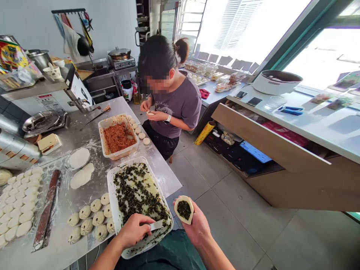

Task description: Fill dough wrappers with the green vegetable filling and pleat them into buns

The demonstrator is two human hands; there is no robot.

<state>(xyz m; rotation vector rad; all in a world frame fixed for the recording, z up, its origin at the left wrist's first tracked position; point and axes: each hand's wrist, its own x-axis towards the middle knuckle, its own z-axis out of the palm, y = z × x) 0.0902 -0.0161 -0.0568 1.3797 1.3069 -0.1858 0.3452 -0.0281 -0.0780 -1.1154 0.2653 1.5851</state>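
Observation:
My left hand (136, 231) is closed round a flat metal filling spatula (157, 225), its blade low over the near right corner of a white plastic tub (111, 210). Dark green chopped filling (135, 187) is spread thinly in that tub. Beyond the tub's right side, my right hand (198, 225) holds up a round dough wrapper (191, 216), cupped in the fingers. A mound of green filling (184, 210) sits in the wrapper's middle, with bare dough around it. Left of the tub stand several pleated buns (86, 226) on the steel table (63, 247).
A second tub (109, 153) holds reddish filling. Opposite, a co-worker (180, 97) pinches a piece of dough. Flattened dough pieces (19, 204), a dark wooden strip (47, 206), dough sheets (82, 176) and a knife (98, 113) lie on the table. An open drawer (270, 138) juts out at right.

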